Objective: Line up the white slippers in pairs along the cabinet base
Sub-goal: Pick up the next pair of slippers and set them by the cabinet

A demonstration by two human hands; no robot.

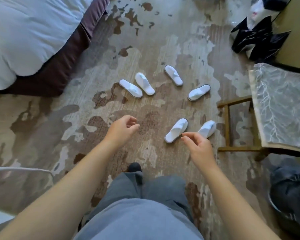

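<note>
Both hands, left hand (123,129) and right hand (198,147), hover loosely curled and empty; best gather the nearest slipper (176,130) with its neighbour (207,129) as one pair.

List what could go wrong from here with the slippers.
1. Six slippers lie scattered at mixed angles; only the left two sit side by side, so pairs may get mismatched.
2. The slipper nearest the stool lies beside its leg; reaching for it, the right hand might knock the frame.
3. Both hands, the left hand included, hold nothing.
</note>
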